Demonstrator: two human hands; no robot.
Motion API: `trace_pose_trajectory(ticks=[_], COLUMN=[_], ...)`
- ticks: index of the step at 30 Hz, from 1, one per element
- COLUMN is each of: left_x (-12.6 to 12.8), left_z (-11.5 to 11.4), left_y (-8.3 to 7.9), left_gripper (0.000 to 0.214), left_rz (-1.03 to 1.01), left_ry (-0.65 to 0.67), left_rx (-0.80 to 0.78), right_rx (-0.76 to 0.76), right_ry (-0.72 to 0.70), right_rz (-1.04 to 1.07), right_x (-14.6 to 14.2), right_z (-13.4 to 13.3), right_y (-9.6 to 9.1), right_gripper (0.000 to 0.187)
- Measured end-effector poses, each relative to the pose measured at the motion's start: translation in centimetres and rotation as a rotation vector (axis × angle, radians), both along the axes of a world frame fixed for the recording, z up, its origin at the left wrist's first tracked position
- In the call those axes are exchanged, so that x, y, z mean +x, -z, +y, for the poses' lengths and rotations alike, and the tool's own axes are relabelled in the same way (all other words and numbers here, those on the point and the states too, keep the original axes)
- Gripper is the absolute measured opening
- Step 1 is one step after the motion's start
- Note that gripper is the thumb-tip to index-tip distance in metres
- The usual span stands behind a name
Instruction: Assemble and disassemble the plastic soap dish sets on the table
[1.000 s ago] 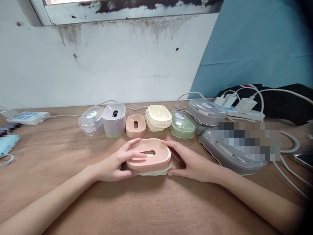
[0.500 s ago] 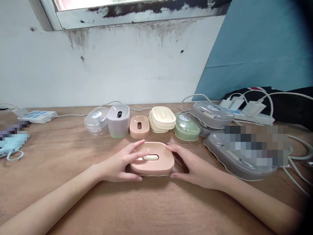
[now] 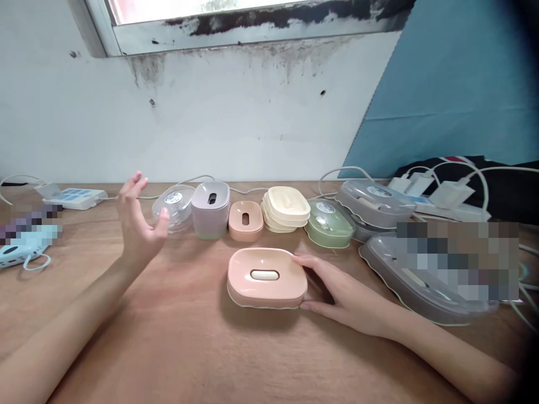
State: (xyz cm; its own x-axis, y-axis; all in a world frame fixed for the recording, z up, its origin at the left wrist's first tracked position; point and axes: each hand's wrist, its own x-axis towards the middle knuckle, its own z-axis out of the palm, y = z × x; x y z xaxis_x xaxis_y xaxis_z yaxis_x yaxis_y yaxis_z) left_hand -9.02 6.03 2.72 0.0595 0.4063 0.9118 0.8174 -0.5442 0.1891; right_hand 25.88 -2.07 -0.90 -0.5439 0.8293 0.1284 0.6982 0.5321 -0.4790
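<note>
Pale blue device (image 3: 21, 252) at left, partly pixelated; left hand (image 3: 141, 221), open, raised, partly hiding clear container (image 3: 181, 210); between both hands on table (image 3: 189, 348), pink box (image 3: 265, 290), right end bracketed by right hand (image 3: 339, 286), grip impossible to confirm; grey container (image 3: 389, 264), part-pixelated.

On my feed I count one large pink box (image 3: 261, 290), one small pink box (image 3: 246, 230), one purple tub (image 3: 210, 219), one green box (image 3: 330, 229), three grey boxes (image 3: 374, 209), one stack of cream lids (image 3: 288, 202), too nested to number, two power strips (image 3: 80, 198), four white plugs (image 3: 452, 193) and one desk (image 3: 261, 359).
</note>
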Motion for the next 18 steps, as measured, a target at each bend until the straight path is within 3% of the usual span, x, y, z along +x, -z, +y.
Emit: trace_pose_trajectory(ticks=[3, 5, 7, 13, 18], left_x=[-2.2, -2.8, -2.8, -2.2, -2.5], left_z=[2.4, 3.5, 4.1, 4.2, 4.2], left_y=[1.2, 2.2, 2.8, 2.7, 2.9], left_gripper=[0.072, 0.087, 0.094, 0.092, 0.073], left_rz=[-0.073, -0.161, -0.2, -0.146, -0.105], left_ry=[-0.162, -0.215, -0.241, -0.271, -0.245], left_rx=[-0.276, -0.492, -0.61, -0.604, -0.514], right_rx=[-0.011, -0.017, -0.017, -0.011, -0.006], right_ry=[0.004, 0.008, 0.011, 0.014, 0.021], right_rz=[0.008, 0.006, -0.002, -0.028, -0.019], right_x=[0.0, 0.0, 0.0, 0.0, -0.1], right_z=[0.0, 0.0, 0.1, 0.1, 0.0], right_y=[0.0, 0.1, 0.1, 0.2, 0.0], right_gripper=[0.058, 0.059, 0.06, 0.06, 0.059])
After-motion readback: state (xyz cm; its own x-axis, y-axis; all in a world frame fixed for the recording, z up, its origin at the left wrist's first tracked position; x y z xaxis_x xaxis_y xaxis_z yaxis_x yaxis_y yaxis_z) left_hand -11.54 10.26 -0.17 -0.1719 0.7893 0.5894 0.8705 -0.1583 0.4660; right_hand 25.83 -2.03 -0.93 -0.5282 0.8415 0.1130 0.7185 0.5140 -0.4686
